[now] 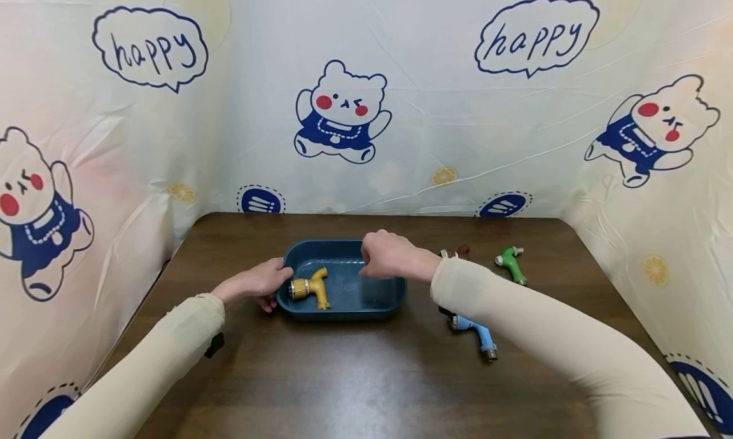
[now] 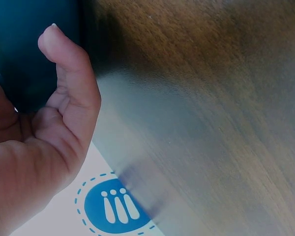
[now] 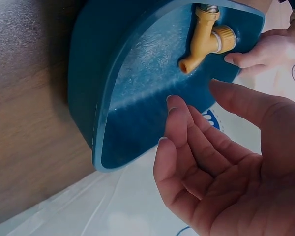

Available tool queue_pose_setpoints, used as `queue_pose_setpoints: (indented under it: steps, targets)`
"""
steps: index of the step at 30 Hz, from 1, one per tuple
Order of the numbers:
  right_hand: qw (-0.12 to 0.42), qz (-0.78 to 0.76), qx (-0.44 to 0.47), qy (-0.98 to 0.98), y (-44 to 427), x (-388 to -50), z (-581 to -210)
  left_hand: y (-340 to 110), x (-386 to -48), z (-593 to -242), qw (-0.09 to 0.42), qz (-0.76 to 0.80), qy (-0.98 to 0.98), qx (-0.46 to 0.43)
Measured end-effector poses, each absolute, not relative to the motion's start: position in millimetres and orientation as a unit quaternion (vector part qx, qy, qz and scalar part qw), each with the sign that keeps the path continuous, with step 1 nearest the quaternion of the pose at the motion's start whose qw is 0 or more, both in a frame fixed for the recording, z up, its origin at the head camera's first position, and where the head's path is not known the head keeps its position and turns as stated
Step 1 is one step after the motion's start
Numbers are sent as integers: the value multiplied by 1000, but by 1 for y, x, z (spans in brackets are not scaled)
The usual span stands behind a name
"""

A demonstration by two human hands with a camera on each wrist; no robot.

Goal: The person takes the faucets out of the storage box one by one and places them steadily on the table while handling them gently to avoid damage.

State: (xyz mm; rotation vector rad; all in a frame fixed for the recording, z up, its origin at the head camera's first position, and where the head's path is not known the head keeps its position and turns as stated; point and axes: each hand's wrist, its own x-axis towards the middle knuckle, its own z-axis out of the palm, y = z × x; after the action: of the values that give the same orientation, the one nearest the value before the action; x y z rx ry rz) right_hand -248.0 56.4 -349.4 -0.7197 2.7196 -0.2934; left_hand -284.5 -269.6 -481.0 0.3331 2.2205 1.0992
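A dark blue basin (image 1: pixel 375 297) stands on the table, and a yellow tap (image 1: pixel 319 290) lies inside it towards the left end. My left hand (image 1: pixel 260 282) holds the basin's left end, thumb at the rim and fingers against the outer wall. In the left wrist view, fingers of the left hand (image 2: pixel 64 113) bend round the basin's side (image 2: pixel 29 54). Over the basin's right part hovers my right hand (image 1: pixel 389 256). The right wrist view shows the right hand (image 3: pixel 221 172) with loosely curled fingers, thumb apart from them, and nothing held, away from the yellow tap (image 3: pixel 201 42).
Right of the basin, a blue tap (image 1: pixel 478 334) lies partly under the right forearm. Farther back are a green tap (image 1: pixel 512 265) and a reddish-brown piece (image 1: pixel 462 252), mostly hidden by the arm. A printed curtain (image 1: pixel 424 140) surrounds the wooden table (image 1: pixel 275 388).
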Motion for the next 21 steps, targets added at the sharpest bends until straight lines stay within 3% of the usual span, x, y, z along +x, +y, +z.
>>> queue_pose_setpoints:
  steps: [8,14,21]
  targets:
    - [182,-115,-247,945,48,-258,-357,-291,-322,-538,325,456,826,67]
    - [193,-115,-251,942,40,-261,-362,-283,-307,-523,323,442,833,78]
    - [197,-116,-263,937,30,-262,-361,-292,-324,-539,319,446,834,58]
